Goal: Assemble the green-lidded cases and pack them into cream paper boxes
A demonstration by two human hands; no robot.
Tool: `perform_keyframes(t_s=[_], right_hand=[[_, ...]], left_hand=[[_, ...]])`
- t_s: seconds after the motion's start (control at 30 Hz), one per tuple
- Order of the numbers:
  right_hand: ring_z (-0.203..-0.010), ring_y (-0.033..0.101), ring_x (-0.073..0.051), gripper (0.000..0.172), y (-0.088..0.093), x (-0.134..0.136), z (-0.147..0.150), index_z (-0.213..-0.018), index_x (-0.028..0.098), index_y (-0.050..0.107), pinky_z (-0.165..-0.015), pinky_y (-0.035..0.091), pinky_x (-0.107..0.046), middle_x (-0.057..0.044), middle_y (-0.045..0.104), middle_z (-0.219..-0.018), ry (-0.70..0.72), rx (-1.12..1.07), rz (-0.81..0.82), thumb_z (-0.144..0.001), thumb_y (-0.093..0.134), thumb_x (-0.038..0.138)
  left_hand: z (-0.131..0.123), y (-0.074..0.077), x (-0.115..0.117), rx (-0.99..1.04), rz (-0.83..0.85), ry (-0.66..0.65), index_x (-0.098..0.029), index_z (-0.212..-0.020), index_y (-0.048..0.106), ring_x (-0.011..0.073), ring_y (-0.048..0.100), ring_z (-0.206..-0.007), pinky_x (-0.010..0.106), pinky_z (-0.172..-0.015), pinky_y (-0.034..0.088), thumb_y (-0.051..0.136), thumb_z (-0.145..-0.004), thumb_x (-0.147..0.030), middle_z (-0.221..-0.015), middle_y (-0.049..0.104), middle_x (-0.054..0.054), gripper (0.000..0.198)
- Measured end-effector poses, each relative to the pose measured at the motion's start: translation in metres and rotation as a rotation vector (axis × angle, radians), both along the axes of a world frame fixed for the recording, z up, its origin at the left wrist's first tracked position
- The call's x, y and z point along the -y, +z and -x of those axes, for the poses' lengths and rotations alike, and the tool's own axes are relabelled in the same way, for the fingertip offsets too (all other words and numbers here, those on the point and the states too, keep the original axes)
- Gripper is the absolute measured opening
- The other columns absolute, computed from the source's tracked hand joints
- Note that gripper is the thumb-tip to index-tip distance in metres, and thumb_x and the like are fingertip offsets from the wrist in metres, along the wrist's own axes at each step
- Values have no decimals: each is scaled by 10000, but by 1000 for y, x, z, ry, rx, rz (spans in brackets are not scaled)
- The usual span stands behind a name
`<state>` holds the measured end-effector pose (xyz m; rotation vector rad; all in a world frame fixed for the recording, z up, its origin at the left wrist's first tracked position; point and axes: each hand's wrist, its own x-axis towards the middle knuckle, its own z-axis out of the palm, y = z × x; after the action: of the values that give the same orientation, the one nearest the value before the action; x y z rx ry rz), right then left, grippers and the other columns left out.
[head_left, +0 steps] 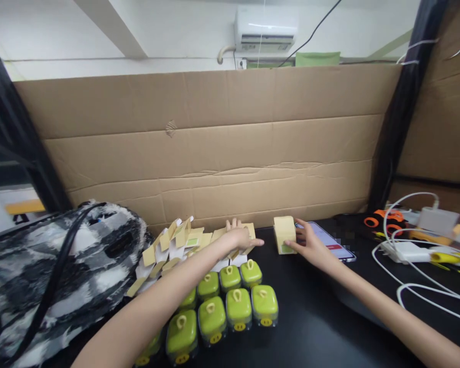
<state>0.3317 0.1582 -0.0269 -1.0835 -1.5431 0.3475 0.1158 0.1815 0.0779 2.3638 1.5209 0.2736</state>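
Observation:
In the head view my right hand [308, 246] grips a small cream-coloured box [284, 230] by its right side, thumb on the front near a green label. The box stands upright on the black table. My left hand [238, 238] lies over other small cream boxes with open flaps, its thumb stretched out to the right and fingers apart. Part of those boxes is hidden behind the hand and forearm. More opened boxes [173, 239] spread out to its left. Nearer to me, several green-lidded clear containers [238, 304] with loop handles stand in rows, some partly covered by my left forearm.
A phone [335, 242] lies just beyond my right hand. White cables [406, 287], a charger [405, 252] and an orange toy car [385, 222] are on the right. A black-and-white patterned bag [99, 276] fills the left. Tall cardboard [222, 148] closes off the back.

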Motion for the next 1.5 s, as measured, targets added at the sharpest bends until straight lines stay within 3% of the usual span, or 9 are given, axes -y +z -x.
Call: perform_keyframes(t_s=[0.17, 0.33, 0.5, 0.67, 0.83, 1.0, 1.1, 1.2, 1.5], right_hand=[[-990, 629, -220, 339, -5, -4, -3, -1235, 177, 529, -817, 534, -427, -82, 585, -1220, -229, -38, -103, -919, 587, 288], [-1091, 570, -265, 436, 31, 12, -9, -1303, 197, 463, -895, 482, -497, -96, 498, -1320, -404, -77, -246, -898, 605, 273], [-1061, 603, -233, 471, 62, 42, 7, -1271, 242, 408, -876, 507, -444, -88, 511, -1215, -347, -34, -390, -835, 477, 78], [-1049, 587, -240, 301, 71, 71, 38, -1025, 258, 531, -911, 497, -478, -62, 552, -1041, -184, 179, -548, -818, 449, 56], [-1191, 528, -275, 534, 61, 84, 64, -1327, 250, 441, -952, 505, -489, -129, 433, -1332, -7, 470, -484, -825, 553, 103], [-1249, 452, -304, 637, 58, 92, 70, -1427, 264, 328, -971, 490, -516, -136, 284, -1430, 31, 635, -492, -861, 610, 187], [-1127, 507, -252, 602, 65, 101, 69, -1428, 286, 312, -923, 524, -457, -115, 353, -1364, 18, 587, -614, -895, 563, 162], [-1118, 495, -253, 661, 72, 109, 69, -1453, 300, 279, -869, 540, -410, -108, 373, -1351, 19, 559, -703, -882, 584, 168], [-1128, 499, -270, 615, 69, 118, 70, -1495, 230, 237, -869, 502, -433, -153, 354, -1335, 50, 661, -778, -943, 495, 318]], left_hand=[[-15, -16, -2, -61, 8, -33, -180, -1229, 540, 296, 480, -1226, 553, -1010, 383, 583, -892, -340, -1355, 495, 103, 376], [-24, -18, -13, 62, 46, -38, -181, -1232, 533, 270, 543, -1145, 511, -950, 454, 581, -897, -327, -1302, 531, 99, 368], [-30, -19, -24, 368, 92, -56, -177, -1234, 526, 253, 575, -1094, 480, -908, 492, 581, -899, -311, -1277, 546, 97, 365], [-25, -6, -19, 749, 21, -91, -185, -1279, 488, 282, 520, -1178, 513, -958, 455, 607, -880, -263, -1359, 479, 106, 424], [-3, 24, 19, 985, 45, -108, -169, -1367, 326, 262, 472, -1254, 411, -1044, 387, 692, -740, -100, -1378, 469, 147, 729], [20, 40, 84, 1078, 189, -120, -176, -1299, 429, 289, 585, -1097, 411, -871, 488, 612, -821, -362, -1228, 592, 143, 544], [35, 40, 111, 1127, 306, -199, -234, -1296, 505, 291, 568, -1114, 413, -883, 462, 533, -829, -273, -1215, 617, 92, 469], [48, 38, 125, 1147, 359, -356, -288, -1332, 483, 273, 526, -1184, 369, -929, 441, 612, -765, -162, -1281, 596, 43, 595], [71, 27, 130, 1157, 535, -473, -344, -1442, 299, 272, 497, -1241, 355, -922, 461, 633, -764, -140, -1482, 404, 49, 783]])
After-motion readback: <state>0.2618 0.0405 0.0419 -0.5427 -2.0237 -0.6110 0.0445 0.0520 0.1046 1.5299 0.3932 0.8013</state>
